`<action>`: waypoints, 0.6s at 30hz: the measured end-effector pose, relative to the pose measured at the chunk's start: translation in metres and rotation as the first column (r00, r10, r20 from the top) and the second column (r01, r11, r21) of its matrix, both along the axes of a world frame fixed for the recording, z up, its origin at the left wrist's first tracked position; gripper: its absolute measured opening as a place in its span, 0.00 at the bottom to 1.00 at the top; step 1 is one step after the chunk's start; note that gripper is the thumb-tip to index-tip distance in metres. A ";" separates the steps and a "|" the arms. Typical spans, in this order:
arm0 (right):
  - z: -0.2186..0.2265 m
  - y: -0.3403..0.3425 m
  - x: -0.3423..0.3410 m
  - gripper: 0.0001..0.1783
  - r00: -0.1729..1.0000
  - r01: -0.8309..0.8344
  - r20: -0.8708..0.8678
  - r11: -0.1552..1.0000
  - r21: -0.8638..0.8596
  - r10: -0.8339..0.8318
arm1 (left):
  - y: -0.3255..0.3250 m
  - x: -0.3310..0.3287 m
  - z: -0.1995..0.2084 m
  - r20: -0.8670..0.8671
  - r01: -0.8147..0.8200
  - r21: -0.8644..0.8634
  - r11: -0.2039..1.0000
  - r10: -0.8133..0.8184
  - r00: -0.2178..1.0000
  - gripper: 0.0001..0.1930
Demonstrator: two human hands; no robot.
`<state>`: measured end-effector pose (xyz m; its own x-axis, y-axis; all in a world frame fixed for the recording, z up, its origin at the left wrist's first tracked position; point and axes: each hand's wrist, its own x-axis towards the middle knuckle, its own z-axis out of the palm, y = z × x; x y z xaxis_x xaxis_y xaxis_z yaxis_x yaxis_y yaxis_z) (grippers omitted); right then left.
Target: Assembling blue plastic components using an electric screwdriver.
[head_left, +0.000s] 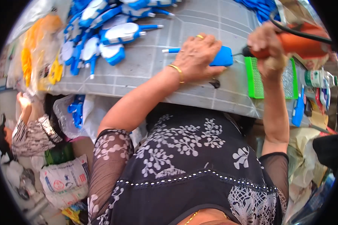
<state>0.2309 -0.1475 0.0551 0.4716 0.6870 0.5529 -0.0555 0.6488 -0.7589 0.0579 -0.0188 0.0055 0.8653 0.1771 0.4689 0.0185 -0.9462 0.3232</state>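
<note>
We log the grey table [146,80] first, biggest thing here, marked with pale lines, running from 10 to 3 o'clock. At 6 we get the wearer's black top [169,150], pale leafy print, sheer sleeves. At 9 we note another person [37,131] in a streaky patterned garment, one hand raised. Heaped on the table at 11 we have a pile of blue-and-white devices [120,33], stick-like handles poking out. At 10 we tag yellow and clear plastic bags [41,35]; at 8, a printed white sack [65,180].

At 2 we mark the orange power tool [306,43], black cable [302,34] looping over it. Between 2 and 3 we see a bright green tray [250,84], silvery contents too fine for us to make out, partly hidden by the right forearm.

The right hand [266,47], at 2, is slightly blurred; we see its fingers curled around the power tool. The left hand [199,54], at 1, lies over a blue casing [223,57] on the table, fingers across its top, thumb along its near edge. The tool's thin bit points to 9, at the casing's end; contact we can't tell.

Smaller stuff: a clear bottle [315,78] just above 3, a blue stick-handled piece [299,108] at 3, a small black bit of something [215,83] at the left hand's 5 o'clock.
</note>
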 end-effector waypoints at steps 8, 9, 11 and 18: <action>0.045 -0.050 0.052 0.13 0.835 0.534 0.248 0.833 -0.146 -0.492 | -0.004 -0.182 0.066 0.189 -0.338 0.040 0.940 0.325 0.927 0.34; 0.044 -0.061 0.062 0.21 0.702 0.690 0.496 0.661 -0.294 -0.511 | -0.014 -0.216 0.055 0.193 -0.465 0.013 0.885 0.454 0.870 0.35; 0.037 -0.085 0.074 0.28 0.145 0.945 0.953 0.323 -0.054 -0.266 | -0.033 -0.270 0.024 0.148 -0.628 -0.049 0.777 0.627 0.764 0.34; 0.025 0.042 -0.048 0.13 0.308 0.563 0.950 0.795 -0.224 0.050 | -0.048 -0.346 -0.116 -0.201 -0.899 -0.049 0.435 0.878 0.436 0.35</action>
